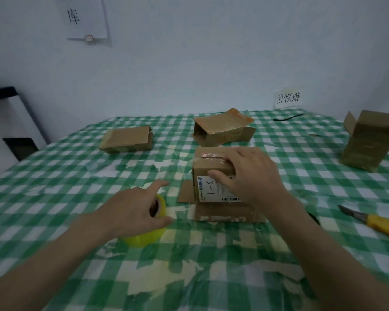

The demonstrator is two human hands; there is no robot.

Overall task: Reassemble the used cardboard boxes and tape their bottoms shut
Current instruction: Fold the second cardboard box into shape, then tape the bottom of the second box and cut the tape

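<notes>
Brown cardboard box [213, 173] under the right hand [249, 176], fingers curled over it; left hand [135, 209] grips a yellow tape roll [148, 234] on the checked desk [76, 182].

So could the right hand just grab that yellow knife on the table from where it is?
Probably yes. The yellow-handled utility knife lies bare on the green checked tablecloth, on the right hand's own side, with nothing between them. But that hand now rests on the taped cardboard box and would have to let go first.

labelled box [213, 176] upright, flaps splayed | tape roll [144, 236] left | three boxes [127, 140] behind
</notes>
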